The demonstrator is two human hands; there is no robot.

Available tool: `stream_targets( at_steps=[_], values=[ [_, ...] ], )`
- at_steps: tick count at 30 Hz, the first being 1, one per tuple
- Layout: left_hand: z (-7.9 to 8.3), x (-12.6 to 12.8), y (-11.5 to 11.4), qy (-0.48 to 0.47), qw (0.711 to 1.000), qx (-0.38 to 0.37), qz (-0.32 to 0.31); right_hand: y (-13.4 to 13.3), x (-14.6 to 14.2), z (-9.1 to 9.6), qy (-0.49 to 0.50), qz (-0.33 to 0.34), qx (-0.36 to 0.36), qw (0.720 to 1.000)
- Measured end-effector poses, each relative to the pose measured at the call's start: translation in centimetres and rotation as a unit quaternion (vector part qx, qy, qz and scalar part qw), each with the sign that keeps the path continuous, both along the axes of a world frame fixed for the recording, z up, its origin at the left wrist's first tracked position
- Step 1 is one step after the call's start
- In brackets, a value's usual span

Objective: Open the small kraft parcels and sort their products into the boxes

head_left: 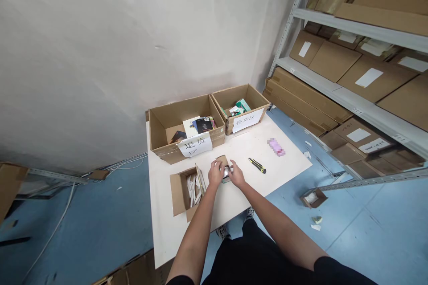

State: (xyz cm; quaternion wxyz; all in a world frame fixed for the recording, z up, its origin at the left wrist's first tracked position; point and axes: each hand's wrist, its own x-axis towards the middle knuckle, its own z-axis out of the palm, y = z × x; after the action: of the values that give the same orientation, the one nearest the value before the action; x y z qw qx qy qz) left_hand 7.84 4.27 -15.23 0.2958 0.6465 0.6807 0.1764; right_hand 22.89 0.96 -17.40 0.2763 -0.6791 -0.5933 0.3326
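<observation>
On the white table, a small cardboard box (222,159) lies between my two hands, its brown flap up at the far side. Something silvery and dark (227,171) shows in its opening, too small to name. My left hand (216,173) curls its fingers round the left side of the box. Against the right side, my right hand (237,175) has its fingers bent and gripping. A black and yellow utility knife (257,165) rests to the right of my right hand. Left of my left hand stands an open carton (179,193) with several white slips or thin packets inside.
At the table's back stand two open cartons with handwritten paper signs: the larger (160,152) holds books, the smaller (222,98) green and white boxes. A blurred pink item (276,147) lies on the table (287,169). Metal shelving (334,87) with cartons stands right.
</observation>
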Motion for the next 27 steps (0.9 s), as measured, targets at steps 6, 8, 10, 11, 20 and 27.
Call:
stream_targets(
  at_steps=[6, 8, 10, 11, 20, 27],
  values=[
    [-1.1, -0.4, -0.2, -0.053, 0.997, -0.026, -0.058, -0.3, 1.0, 0.3, 0.016, 0.023, 0.031, 0.999],
    [-1.3, -0.7, 0.2, -0.068, 0.996, -0.022, -0.057, -0.2, 1.0, 0.5, -0.011, 0.035, 0.021, 0.999],
    [-1.5, -1.0, 0.5, -0.079, 0.995, -0.022, -0.062, 0.1, 0.8, 0.9, -0.055, 0.042, -0.002, 0.998],
    [-1.6, -1.2, 0.6, -0.084, 0.994, -0.024, -0.065, 0.3, 0.6, 1.1, -0.079, 0.045, -0.019, 0.996],
    [-2.3, -1.8, -0.9, -0.129, 0.982, -0.060, -0.126, 2.3, -2.2, 2.7, -0.194, 0.041, -0.117, 0.973],
    [-1.6, -1.8, -2.1, -0.024, 0.996, -0.061, -0.053, 3.0, -0.1, 6.8, -0.079, 0.023, 0.009, 0.997]
  ],
)
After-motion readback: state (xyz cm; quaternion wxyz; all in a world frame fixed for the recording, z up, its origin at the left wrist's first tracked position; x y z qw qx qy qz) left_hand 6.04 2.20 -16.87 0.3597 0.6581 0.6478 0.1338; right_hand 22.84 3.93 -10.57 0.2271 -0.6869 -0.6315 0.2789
